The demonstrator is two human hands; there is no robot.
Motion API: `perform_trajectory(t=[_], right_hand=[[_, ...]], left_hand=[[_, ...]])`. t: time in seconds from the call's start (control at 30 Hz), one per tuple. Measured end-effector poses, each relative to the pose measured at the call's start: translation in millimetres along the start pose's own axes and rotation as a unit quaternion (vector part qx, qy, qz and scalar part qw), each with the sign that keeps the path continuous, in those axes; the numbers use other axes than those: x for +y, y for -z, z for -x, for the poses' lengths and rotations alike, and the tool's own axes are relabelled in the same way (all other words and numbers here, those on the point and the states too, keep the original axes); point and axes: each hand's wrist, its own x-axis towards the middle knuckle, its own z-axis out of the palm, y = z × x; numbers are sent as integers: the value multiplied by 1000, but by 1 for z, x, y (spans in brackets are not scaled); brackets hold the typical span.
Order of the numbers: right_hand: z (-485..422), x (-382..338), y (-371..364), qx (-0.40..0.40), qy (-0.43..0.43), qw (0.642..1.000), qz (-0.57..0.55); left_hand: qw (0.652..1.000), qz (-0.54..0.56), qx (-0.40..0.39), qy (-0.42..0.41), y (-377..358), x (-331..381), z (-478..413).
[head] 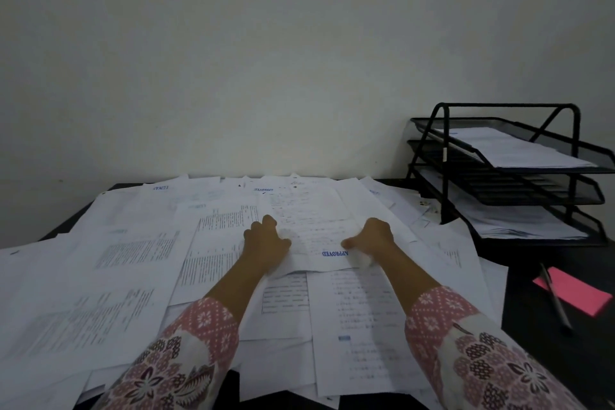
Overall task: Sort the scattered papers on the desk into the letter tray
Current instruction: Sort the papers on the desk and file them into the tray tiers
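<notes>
One black wire-mesh letter tray at three o'clock: three tiers, two holding paper. One pink rectangular sticky-note pad at four o'clock. One dark pen. White printed paper sheets: overlapping, not countable. Blue APPROVED stamps: two legible.

You're at an office desk: printed papers cover the dark surface, a black three-tier letter tray stands far right, and a pen lies on pink sticky notes.
</notes>
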Motion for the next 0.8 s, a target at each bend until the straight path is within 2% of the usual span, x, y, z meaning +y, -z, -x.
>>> perform_trajectory(t=[0.27,0.37,0.47,0.53,0.6,0.7,0.8], right_hand=[[6,2,25,-88,-33,990,-101],[12,11,47,-152,-51,986,-51],[19,21,67,-248,-73,965,46],[22,28,75,-285,-90,948,107],[24,34,78,-267,-101,951,118],[23,43,73,-144,-77,982,95],[19,54,62,-47,-53,993,96]], left_hand=[[989,140,26,30,-1,-1,0],[989,143,18,32,-2,0,0],[997,70,18,23,-5,4,0],[1000,23,11,14,-7,10,3],[1000,-17,0,-6,-12,15,8],[997,-60,-18,-50,-21,19,13],[994,-61,-46,-84,-27,22,15]])
